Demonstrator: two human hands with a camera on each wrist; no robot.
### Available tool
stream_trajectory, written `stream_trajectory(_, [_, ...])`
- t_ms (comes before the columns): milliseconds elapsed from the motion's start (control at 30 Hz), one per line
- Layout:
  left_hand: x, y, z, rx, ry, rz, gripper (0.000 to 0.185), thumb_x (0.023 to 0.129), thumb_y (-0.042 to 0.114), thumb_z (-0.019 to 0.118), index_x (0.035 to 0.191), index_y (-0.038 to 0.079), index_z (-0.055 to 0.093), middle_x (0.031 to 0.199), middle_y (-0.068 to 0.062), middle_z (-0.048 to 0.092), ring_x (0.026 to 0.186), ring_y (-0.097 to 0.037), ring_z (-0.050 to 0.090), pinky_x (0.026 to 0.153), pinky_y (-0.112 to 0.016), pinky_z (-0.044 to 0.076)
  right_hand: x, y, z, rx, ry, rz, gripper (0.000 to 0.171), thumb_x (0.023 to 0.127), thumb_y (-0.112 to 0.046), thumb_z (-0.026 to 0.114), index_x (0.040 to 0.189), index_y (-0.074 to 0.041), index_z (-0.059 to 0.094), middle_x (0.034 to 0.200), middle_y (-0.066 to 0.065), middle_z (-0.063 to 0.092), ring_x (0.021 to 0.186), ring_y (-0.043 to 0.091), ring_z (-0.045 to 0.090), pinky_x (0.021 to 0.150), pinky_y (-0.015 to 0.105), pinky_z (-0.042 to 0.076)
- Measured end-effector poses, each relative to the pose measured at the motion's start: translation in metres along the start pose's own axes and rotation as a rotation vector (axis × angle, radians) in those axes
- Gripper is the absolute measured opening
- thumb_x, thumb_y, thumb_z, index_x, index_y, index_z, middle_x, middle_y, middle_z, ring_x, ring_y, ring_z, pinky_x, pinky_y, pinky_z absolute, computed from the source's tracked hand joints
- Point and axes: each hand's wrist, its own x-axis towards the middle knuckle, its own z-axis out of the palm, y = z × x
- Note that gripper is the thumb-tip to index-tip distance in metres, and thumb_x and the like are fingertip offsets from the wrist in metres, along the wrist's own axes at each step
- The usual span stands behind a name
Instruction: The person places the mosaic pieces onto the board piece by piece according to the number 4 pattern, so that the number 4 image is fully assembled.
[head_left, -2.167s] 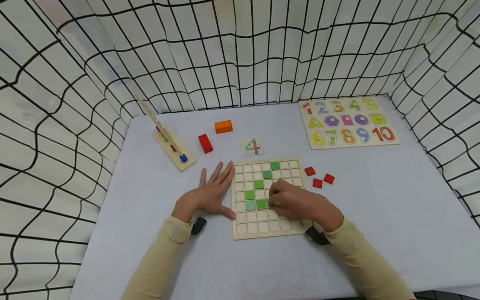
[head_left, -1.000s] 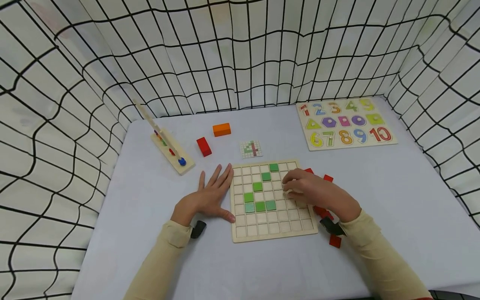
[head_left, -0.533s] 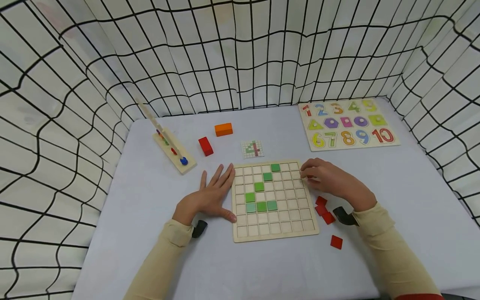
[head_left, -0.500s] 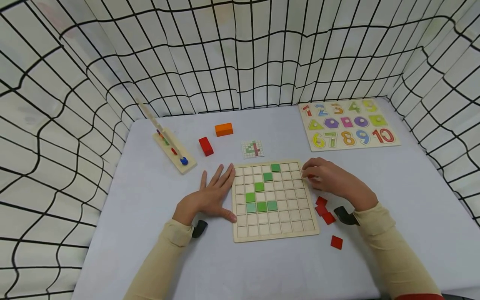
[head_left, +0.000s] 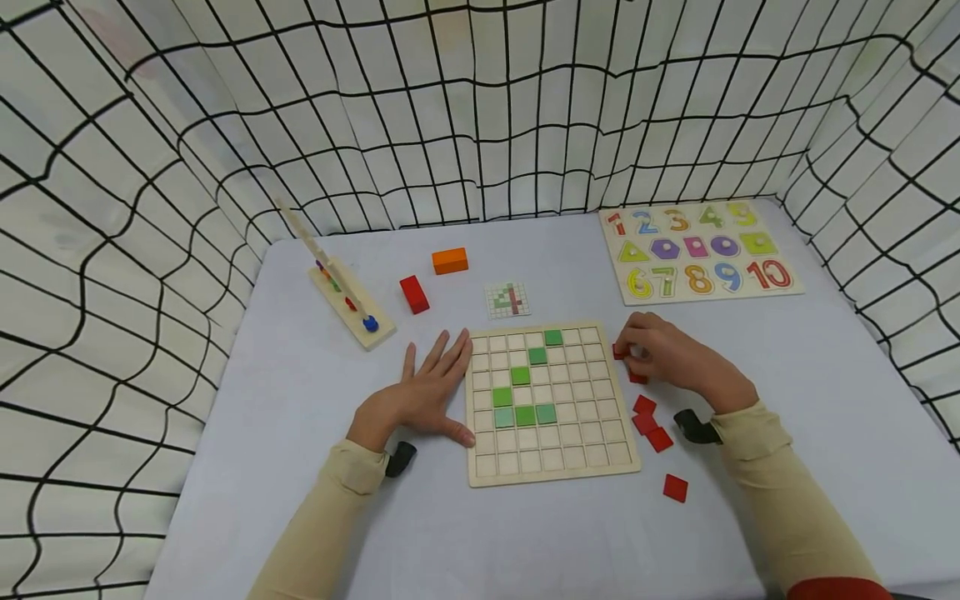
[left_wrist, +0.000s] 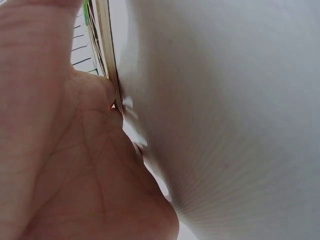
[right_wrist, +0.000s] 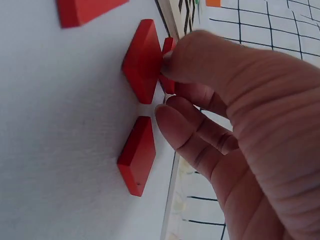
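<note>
My left hand (head_left: 420, 398) lies spread on the table, its fingertips and thumb at the left edge of the wooden grid board (head_left: 551, 480). In the left wrist view the palm is against the board's edge (left_wrist: 111, 50). Green tiles (head_left: 521, 376) fill several cells, forming a diagonal and a short row. Just right of the board, my right hand (head_left: 671, 358) pinches a red tile (head_left: 618, 352) between thumb and fingertips. The right wrist view has that tile partly behind the thumb, with two more red tiles (right_wrist: 142, 60) lying close by on the cloth.
Loose red tiles (head_left: 645, 423) lie right of the board, one (head_left: 675, 488) nearer me. Behind the board are a small pattern card (head_left: 507, 300), a red block (head_left: 414, 294), an orange block (head_left: 450, 261), a wooden stand (head_left: 352, 304) and a number puzzle (head_left: 701, 250). Black netting (head_left: 525, 125) surrounds the table.
The right hand has left the green tile in the board's short row and moved right to the red tiles, its fingers closing on one. The left hand stays in place.
</note>
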Motion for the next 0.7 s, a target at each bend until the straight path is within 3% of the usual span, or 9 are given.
stream_trajectory(233, [-0.001,0.004,-0.002,0.019,-0.001,-0.016,0.149,0.075,0.067,0.089,0.172,0.012,-0.010,0.181,-0.003,-0.021,0.167,-0.035,-0.023,0.126,-0.075,-0.018,0.002,0.002,-0.003,0.054,0.004,0.004,0.018,0.089,0.001,0.078,0.105,-0.007,0.079,0.105,0.006,0.067,0.094,0.018,0.061,0.080,0.035,0.062])
stream_trajectory(700, [-0.001,0.004,-0.001,0.011,0.004,-0.014,0.149,0.075,0.067,0.089,0.172,0.012,-0.010,0.181,-0.003,-0.021,0.168,-0.034,-0.023,0.126,-0.074,-0.019,0.022,-0.025,0.001,0.095,0.003,-0.141,0.012,0.093,0.000,0.078,0.102,-0.007,0.079,0.103,0.007,0.065,0.093,0.021,0.064,0.083,0.039,0.063])
